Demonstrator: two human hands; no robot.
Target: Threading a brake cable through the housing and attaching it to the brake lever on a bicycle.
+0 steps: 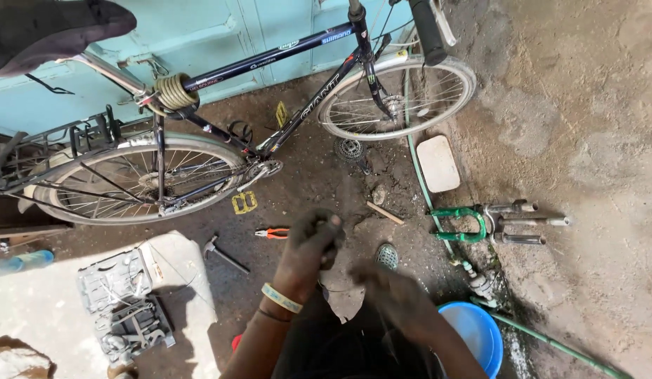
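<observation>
The left hand (308, 245) is raised and clenched around a small dark part (324, 226) that is too blurred to identify. The right hand (393, 291) is smeared by motion just beside it, and I cannot tell whether it grips anything. Both hands are black with grease, above the dirt floor (586, 140) in front of the bike (270, 67).

Judging from this, the work on the small part goes best with the left hand steady and the right hand making the fine moves close in, so nothing drops into the dirt.

Counted: one bike leaning on the blue wall (214, 35), with two wheels; one pair of pliers (273, 233) with orange grips; one hammer (224, 254); one open tool case (126, 302) on a pale slab; two yellow pedals (244, 202) on the ground; one green fork (461, 223) beside metal tubes; one blue bucket (475, 333); one green hose (550, 342).
</observation>
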